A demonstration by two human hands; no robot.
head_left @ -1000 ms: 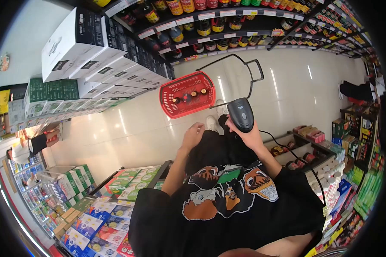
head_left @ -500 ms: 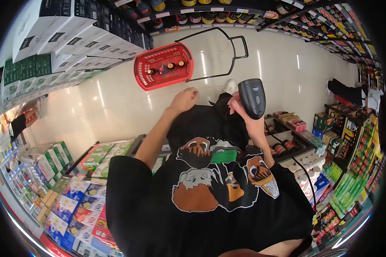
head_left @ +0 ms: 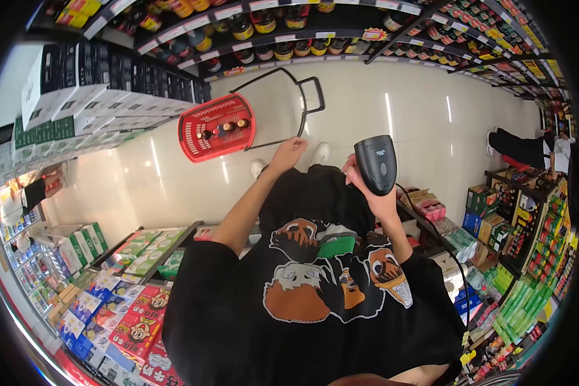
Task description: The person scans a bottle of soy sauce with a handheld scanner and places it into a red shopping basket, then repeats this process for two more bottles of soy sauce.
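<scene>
Supermarket aisle with a pale, glossy tiled floor; a shopper in a black printed T-shirt holds a dark handheld scanner point(head_left: 376, 164) upright at chest height, well above the floor; the right hand point(head_left: 378, 201) grips it from below, fingers point(head_left: 352, 172) wrapped tight around the handle, the head standing clear above them; its cable point(head_left: 424, 215) trails down the person's right side. The left hand point(head_left: 289, 153) reaches forward, fingers loosely curled, at the lower bar of the black wire handle point(head_left: 305, 96) of a red basket point(head_left: 196, 138) on the floor ahead; whether they touch or close on the bar cannot be told. Several capped bottles point(head_left: 224, 127) stand in the basket. Scanning well likely means steadying the basket by its handle, keeping the cable slack, and aiming the scanner's window squarely at a label. Stacked white cartons point(head_left: 90, 83) and shelves of jars point(head_left: 270, 32) flank the aisle; another person point(head_left: 524, 148) stands far right.
</scene>
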